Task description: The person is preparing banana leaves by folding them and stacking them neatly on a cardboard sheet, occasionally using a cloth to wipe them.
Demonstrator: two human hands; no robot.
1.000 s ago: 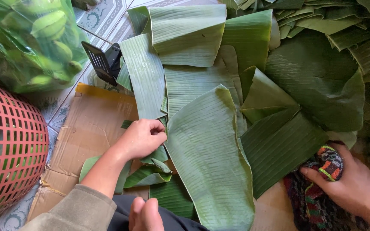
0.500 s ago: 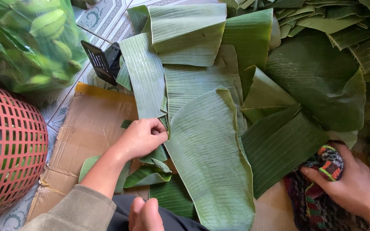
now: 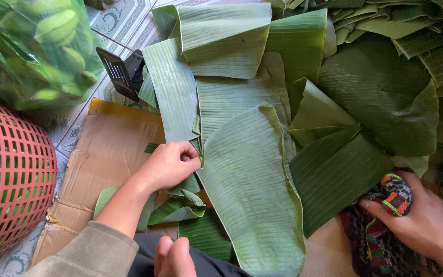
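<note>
A long banana leaf strip (image 3: 252, 190) is laid across flattened cardboard (image 3: 114, 149) on a tiled floor (image 3: 124, 20). Its long axis runs from the bottom edge of the view up and slightly left, its rounded upper end pointing away from the person; the lower end is cut off by the frame. Its left edge is pinched by the left hand (image 3: 169, 165), fingers curled shut around the margin. Small leaf scraps (image 3: 178, 205) lie just under that hand.

A multicoloured cloth (image 3: 390, 205) is gripped by the right hand (image 3: 426, 225) at the lower right, fingers closed over it, just beside the overlapping leaves; the wrist is cut off by the frame.

Open room is found only on the bare cardboard left of the strip. The right and top are crowded with stacked leaves (image 3: 375, 97), overlapped so that their edges are hard to separate. The left side is bounded by a red plastic basket (image 3: 6, 174), partly out of view, and a clear bag of green bananas (image 3: 37, 46) above it. A black slotted object (image 3: 121, 72) is half hidden beneath a narrow leaf (image 3: 173, 92), and what it is cannot be told. The person's toes (image 3: 175, 256) are seen at the bottom edge.
</note>
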